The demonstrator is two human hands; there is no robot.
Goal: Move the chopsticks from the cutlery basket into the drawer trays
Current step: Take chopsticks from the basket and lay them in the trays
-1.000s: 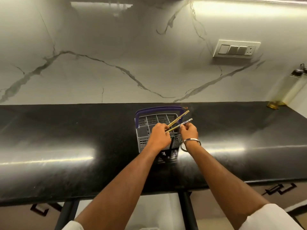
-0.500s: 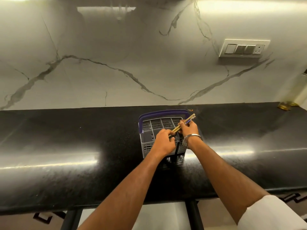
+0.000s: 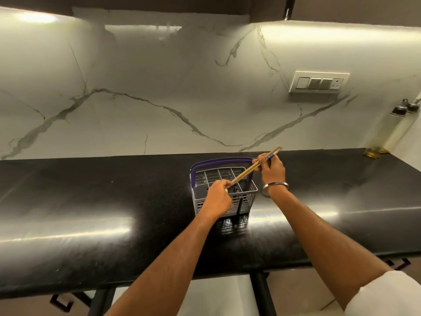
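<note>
Right hand (image 3: 272,171): fingers (image 3: 259,161) curled round the upper part of the slim tan wooden chopsticks (image 3: 248,171), pinching them just below their patterned tops, which poke out past the knuckles toward the wall. Left hand (image 3: 217,197): fingertips pinch the lower ends of the same pair, right at the basket's near rim. The sticks run as a slant between the two hands, above the open compartments of the grey plastic cutlery basket with the purple handle (image 3: 246,199); whether the tips have cleared the grid, cannot tell.

Risks, as judged:
- Two sticks held as one bundle; a loose pinch at either end could let one slide free and drop into a compartment or onto the glossy black stone worktop (image 3: 91,201).
- If the tips sit in the grid, a sideways pull could drag or tip the light basket.
- No drawer tray in view; the carry goes below the worktop edge, unseen.
</note>
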